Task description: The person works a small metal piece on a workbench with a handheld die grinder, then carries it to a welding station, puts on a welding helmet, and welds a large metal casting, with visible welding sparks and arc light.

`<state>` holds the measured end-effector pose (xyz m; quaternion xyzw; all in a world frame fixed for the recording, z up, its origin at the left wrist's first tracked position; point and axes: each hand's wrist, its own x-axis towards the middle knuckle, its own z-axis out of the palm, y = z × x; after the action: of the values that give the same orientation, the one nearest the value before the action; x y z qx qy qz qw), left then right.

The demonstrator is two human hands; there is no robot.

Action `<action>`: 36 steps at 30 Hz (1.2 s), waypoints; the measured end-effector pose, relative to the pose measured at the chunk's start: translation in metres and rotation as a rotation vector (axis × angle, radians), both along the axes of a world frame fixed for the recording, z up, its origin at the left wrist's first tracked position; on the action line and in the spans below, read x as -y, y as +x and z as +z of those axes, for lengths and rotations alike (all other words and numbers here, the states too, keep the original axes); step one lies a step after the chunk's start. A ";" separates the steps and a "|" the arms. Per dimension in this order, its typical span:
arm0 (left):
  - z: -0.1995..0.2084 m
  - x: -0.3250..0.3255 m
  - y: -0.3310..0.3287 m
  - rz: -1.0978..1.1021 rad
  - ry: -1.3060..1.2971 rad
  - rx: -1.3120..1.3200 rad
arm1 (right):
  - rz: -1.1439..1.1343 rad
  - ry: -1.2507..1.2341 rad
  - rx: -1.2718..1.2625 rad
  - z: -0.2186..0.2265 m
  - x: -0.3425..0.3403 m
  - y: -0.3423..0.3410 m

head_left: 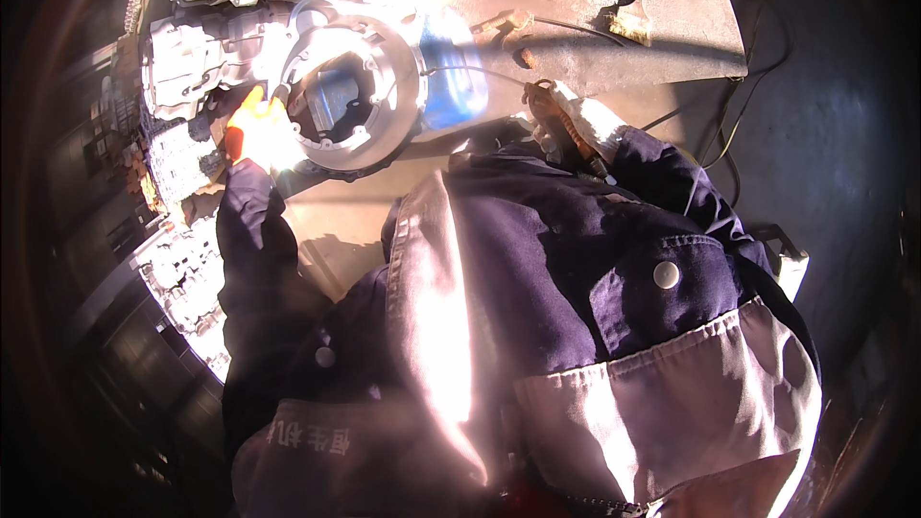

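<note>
A large round metal casting with a wide central opening and small lugs stands on the bench before me. My left hand, in a glove that looks orange and glaring white in the sun, grips its left rim. To the right, my right hand, gloved in white, is closed around a brown-orange hand tool. A long thin shaft runs left from the tool, its far end by the casting's right edge. Glare hides some of the left fingers.
More pale metal castings are stacked along the left and the far left. A blue translucent object lies just right of the round casting. The sunlit bench top carries a torn brownish scrap. Cables hang off its right edge.
</note>
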<state>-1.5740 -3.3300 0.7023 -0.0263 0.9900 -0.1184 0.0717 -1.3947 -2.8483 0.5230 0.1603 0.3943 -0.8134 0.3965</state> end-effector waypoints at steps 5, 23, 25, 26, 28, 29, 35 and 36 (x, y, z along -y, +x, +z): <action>0.016 -0.029 0.013 0.115 0.204 -0.026 | -0.110 0.097 -0.016 0.032 -0.005 -0.016; 0.029 -0.065 0.031 0.273 0.502 -0.072 | -0.043 -0.027 0.120 0.005 -0.019 -0.050; 0.036 -0.075 0.039 0.382 0.607 -0.115 | 0.176 0.174 0.024 0.024 -0.036 -0.048; 0.039 -0.076 0.042 0.397 0.615 -0.130 | 0.289 0.267 -0.025 0.037 -0.043 -0.050; 0.039 -0.079 0.044 0.389 0.620 -0.126 | 0.309 0.297 -0.101 0.069 -0.043 -0.050; 0.038 -0.078 0.043 0.372 0.611 -0.116 | 0.257 0.242 -0.133 0.082 -0.030 -0.059; 0.023 -0.012 0.021 0.389 0.540 -0.129 | 0.024 0.360 -0.269 0.124 0.004 -0.099; 0.015 0.012 0.019 0.420 0.503 -0.146 | 0.032 0.388 -0.257 0.125 -0.005 -0.094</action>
<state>-1.5555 -3.3421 0.7174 -0.2195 0.9637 0.1494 0.0274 -1.4884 -2.8437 0.6480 0.1224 0.5931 -0.7296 0.3177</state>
